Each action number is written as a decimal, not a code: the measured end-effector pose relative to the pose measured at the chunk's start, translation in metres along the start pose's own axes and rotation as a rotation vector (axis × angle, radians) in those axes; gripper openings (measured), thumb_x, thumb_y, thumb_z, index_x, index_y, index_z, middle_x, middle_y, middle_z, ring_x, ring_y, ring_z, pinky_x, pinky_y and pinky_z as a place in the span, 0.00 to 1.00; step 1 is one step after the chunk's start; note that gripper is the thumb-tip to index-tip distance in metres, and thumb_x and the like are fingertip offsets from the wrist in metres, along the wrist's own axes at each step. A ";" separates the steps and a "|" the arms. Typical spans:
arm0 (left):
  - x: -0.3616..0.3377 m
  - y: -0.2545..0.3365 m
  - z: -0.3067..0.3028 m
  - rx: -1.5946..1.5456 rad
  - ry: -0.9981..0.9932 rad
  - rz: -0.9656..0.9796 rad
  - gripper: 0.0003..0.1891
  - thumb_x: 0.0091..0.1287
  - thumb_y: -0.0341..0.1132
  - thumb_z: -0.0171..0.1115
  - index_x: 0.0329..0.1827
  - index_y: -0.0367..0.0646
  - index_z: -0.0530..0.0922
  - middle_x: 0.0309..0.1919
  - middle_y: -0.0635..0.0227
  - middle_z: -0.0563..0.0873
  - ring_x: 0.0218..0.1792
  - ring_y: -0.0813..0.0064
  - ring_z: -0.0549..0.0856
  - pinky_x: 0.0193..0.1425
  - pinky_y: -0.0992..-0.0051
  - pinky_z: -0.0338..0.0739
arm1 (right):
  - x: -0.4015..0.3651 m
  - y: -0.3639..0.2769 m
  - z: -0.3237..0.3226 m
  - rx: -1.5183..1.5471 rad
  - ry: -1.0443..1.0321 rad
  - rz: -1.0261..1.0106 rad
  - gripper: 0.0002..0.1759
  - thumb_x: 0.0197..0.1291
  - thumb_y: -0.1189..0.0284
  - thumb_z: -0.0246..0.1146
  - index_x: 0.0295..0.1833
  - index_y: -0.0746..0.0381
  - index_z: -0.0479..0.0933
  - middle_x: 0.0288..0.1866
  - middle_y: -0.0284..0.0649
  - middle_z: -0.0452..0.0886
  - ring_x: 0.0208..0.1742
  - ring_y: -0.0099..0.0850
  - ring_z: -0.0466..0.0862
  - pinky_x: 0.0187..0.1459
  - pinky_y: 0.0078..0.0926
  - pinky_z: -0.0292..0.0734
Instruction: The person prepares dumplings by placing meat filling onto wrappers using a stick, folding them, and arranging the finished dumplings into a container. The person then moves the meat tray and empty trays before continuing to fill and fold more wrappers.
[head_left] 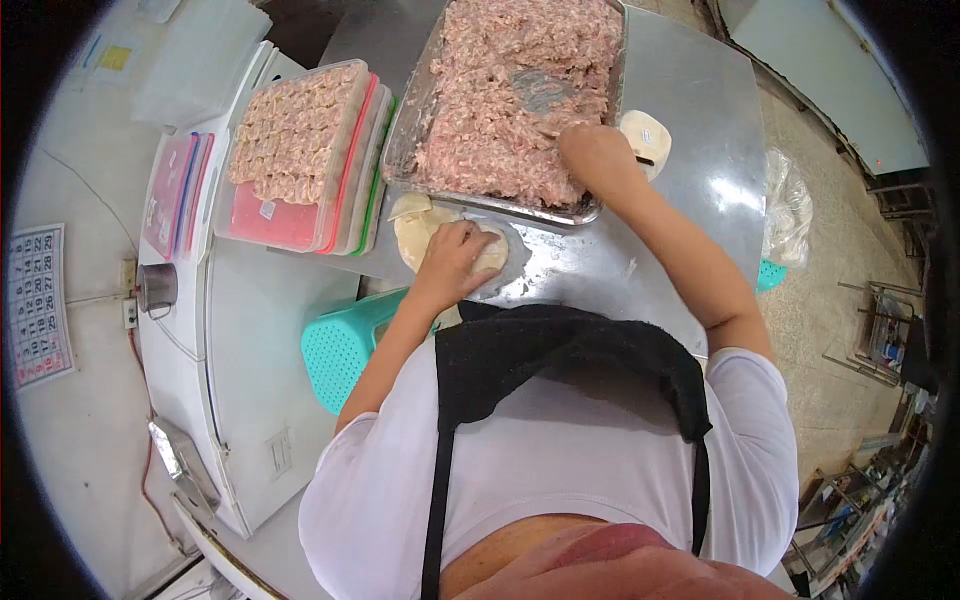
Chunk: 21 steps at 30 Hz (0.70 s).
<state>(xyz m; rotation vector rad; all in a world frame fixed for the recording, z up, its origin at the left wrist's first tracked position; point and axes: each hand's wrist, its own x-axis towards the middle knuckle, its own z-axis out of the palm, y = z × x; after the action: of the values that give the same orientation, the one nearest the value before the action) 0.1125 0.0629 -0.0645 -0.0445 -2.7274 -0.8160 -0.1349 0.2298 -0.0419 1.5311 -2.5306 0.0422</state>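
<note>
A large metal tray (408,130) full of pink minced filling (510,90) stands at the far side of the steel table (690,110). A flat spatula (540,92) lies in the filling. My right hand (592,150) rests at the tray's near right edge, fingers curled, touching the filling; whether it holds anything is hidden. My left hand (455,255) presses on a stack of round dough wrappers (412,240) just in front of the tray. Another wrapper (645,140) lies to the right of the tray.
Stacked plastic boxes (300,160) with rows of folded dumplings sit left of the tray. A teal plastic stool (345,350) stands below the table's left edge. A white chest cabinet (250,340) is at the left, and a plastic bag (790,215) lies at the right.
</note>
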 end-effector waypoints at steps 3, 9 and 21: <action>-0.007 -0.020 0.004 0.024 -0.052 -0.041 0.12 0.57 0.38 0.69 0.40 0.44 0.81 0.40 0.61 0.79 0.48 0.56 0.77 0.52 0.62 0.72 | -0.002 -0.006 0.001 0.120 -0.053 0.100 0.07 0.55 0.73 0.58 0.32 0.62 0.82 0.29 0.47 0.85 0.32 0.42 0.87 0.30 0.39 0.81; 0.000 -0.024 -0.009 -0.082 -0.146 -0.044 0.15 0.55 0.40 0.71 0.43 0.45 0.81 0.42 0.61 0.78 0.49 0.56 0.76 0.54 0.62 0.72 | -0.001 -0.057 -0.012 0.254 0.044 0.007 0.17 0.67 0.61 0.55 0.32 0.61 0.79 0.30 0.47 0.84 0.31 0.45 0.86 0.31 0.44 0.80; 0.000 -0.053 -0.024 -0.478 0.048 0.011 0.07 0.67 0.37 0.61 0.37 0.42 0.82 0.36 0.65 0.84 0.41 0.62 0.82 0.46 0.66 0.75 | 0.022 -0.098 -0.018 0.684 -0.275 0.207 0.22 0.69 0.56 0.55 0.36 0.64 0.81 0.31 0.51 0.83 0.34 0.49 0.83 0.37 0.43 0.76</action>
<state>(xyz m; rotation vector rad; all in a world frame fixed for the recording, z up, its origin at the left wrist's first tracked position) 0.1128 0.0051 -0.0739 -0.1367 -2.4236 -1.4243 -0.0560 0.1668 -0.0276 1.5387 -3.0812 0.8606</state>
